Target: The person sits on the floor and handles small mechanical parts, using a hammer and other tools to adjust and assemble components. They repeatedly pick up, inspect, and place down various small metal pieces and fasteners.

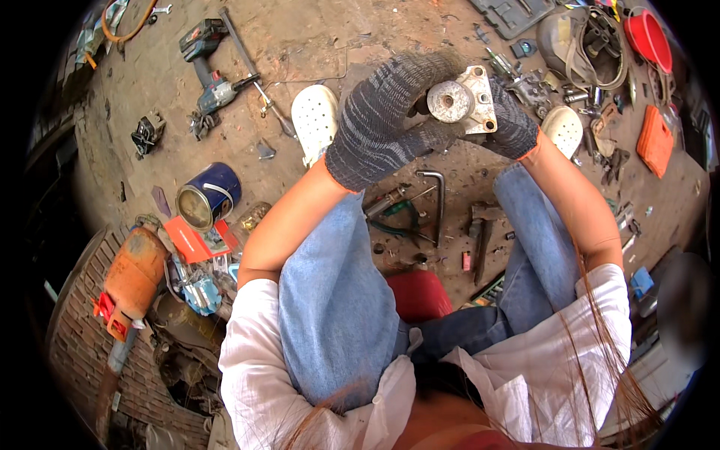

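Observation:
A metal flanged part (pixel 481 101) is held up in front of me between both hands. It has a pale flange with bolt holes and a round, worn disc-shaped end (pixel 450 102) with a hole in its centre. My left hand (pixel 386 120), in a dark grey knit glove, curls around the round end, thumb below and fingers above. On the other side, my right hand (pixel 511 126), gloved the same way, grips the flange from behind; its fingertips are mostly hidden by the part. Under the hands, a bent hex key (pixel 438 206) and a hammer (pixel 482 232) lie on the ground.
A cordless power tool (pixel 214 79) and a long-handled wrench (pixel 274 109) lie at far left. Nearer stand a blue can (pixel 208 196) and an orange tank-like object (pixel 136 270). On the right are a welding helmet (pixel 581 49), a red funnel (pixel 649 41), sockets and an orange case (pixel 655 141).

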`<state>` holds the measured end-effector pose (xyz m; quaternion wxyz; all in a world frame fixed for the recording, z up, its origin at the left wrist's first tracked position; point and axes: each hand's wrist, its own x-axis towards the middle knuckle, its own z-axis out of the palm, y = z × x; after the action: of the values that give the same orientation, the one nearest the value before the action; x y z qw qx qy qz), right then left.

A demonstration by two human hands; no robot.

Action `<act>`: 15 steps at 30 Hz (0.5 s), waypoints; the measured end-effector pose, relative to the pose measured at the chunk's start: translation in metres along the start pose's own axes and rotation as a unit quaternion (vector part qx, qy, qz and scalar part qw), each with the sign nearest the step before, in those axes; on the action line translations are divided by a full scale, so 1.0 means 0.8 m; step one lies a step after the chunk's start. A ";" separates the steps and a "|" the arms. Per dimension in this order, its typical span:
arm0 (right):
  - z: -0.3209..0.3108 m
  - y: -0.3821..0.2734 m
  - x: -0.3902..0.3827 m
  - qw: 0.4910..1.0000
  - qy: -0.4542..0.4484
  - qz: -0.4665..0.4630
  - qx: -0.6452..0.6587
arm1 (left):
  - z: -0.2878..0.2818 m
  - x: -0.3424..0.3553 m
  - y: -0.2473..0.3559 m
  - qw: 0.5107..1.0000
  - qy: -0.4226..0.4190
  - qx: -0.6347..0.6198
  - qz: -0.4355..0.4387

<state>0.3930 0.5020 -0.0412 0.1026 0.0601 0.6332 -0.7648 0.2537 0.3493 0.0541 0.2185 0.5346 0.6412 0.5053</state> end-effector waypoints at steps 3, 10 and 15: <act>0.006 -0.003 -0.005 0.978 0.013 0.066 0.198 | -0.001 -0.003 0.000 0.999 -0.012 -0.035 -0.020; -0.001 0.006 -0.005 0.992 0.056 0.045 0.107 | 0.005 -0.003 -0.004 0.995 0.031 -0.080 -0.047; 0.026 -0.123 -0.006 0.976 0.132 0.167 -0.053 | -0.004 -0.007 -0.020 0.837 0.068 -0.453 -0.299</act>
<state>0.3757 0.4996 0.0576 0.1471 0.2597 0.6618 -0.6877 0.2452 0.3441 0.0397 0.5326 0.1226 0.4827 0.6843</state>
